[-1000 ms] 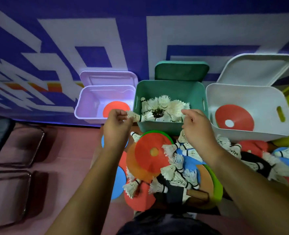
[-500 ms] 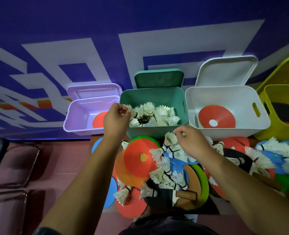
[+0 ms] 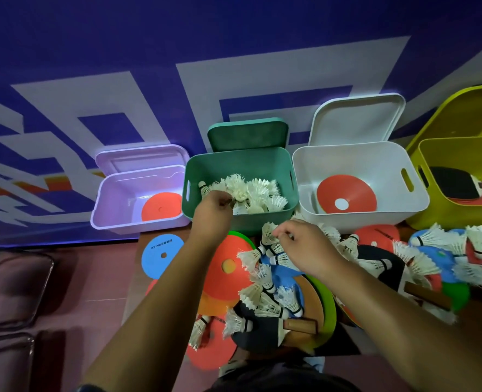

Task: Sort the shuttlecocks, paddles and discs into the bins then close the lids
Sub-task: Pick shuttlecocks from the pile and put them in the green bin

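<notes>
A deep blue wall [image 3: 149, 66] painted with broad white angular bands rises behind a row of four open bins, each with its lid propped upright at the back. From the person's left they are a lilac bin [image 3: 112, 199] with one orange disc [image 3: 160, 206] on its floor, a green bin [image 3: 262, 162] with a heap of shuttlecocks [image 3: 259, 190], a white bin [image 3: 347, 157] with a red disc [image 3: 347, 193] that has a white centre, and a yellow bin [image 3: 460, 216] with dark-faced paddles [image 3: 457, 185]. In front of the bins the table [image 3: 135, 267] carries a jumble of unsorted things: a blue disc [image 3: 162, 256] lies alone at the left edge, a large orange cone disc [image 3: 228, 275] overlaps others beside it, and white shuttlecocks are scattered over coloured discs and a black paddle [image 3: 259, 332] with a wooden handle. The left hand [image 3: 211, 213] reaches over the near rim of the green bin, fingers curled, fingertips down among the heap — whether its grip holds a shuttlecock there cannot be told. The right hand [image 3: 302, 244] hovers low over the pile just in front of the green bin, its grip closed in a pinch on the feather skirt of a single shuttlecock [image 3: 269, 234]. Dark padded chairs [image 3: 16, 284] with metal frames stand on the reddish floor at far left.
</notes>
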`<action>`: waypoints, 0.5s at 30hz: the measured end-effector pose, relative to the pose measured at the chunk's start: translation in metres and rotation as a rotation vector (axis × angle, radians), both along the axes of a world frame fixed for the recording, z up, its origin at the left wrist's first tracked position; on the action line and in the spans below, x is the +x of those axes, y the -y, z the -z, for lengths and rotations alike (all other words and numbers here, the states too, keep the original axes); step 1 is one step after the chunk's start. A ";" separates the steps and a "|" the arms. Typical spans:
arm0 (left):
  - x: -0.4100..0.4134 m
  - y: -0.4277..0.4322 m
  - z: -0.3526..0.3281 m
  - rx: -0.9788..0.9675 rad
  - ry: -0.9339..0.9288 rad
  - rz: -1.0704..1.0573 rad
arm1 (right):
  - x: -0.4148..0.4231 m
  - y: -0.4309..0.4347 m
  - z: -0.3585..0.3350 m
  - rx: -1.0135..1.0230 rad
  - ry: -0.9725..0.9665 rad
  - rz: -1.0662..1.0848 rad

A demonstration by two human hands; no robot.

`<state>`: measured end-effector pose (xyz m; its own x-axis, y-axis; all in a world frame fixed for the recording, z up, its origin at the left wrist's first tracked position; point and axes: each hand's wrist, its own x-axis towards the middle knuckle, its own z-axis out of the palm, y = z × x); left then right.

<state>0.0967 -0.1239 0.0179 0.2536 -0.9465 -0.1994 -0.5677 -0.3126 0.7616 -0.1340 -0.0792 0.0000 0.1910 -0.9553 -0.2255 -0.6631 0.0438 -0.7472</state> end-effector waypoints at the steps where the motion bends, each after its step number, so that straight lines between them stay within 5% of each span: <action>1: 0.002 -0.009 0.004 -0.006 -0.033 -0.016 | 0.001 0.000 0.001 0.004 0.002 -0.001; 15: 0.095 -0.120 0.067 0.130 -0.185 -0.395 | 0.080 -0.013 0.025 0.163 -0.009 -0.261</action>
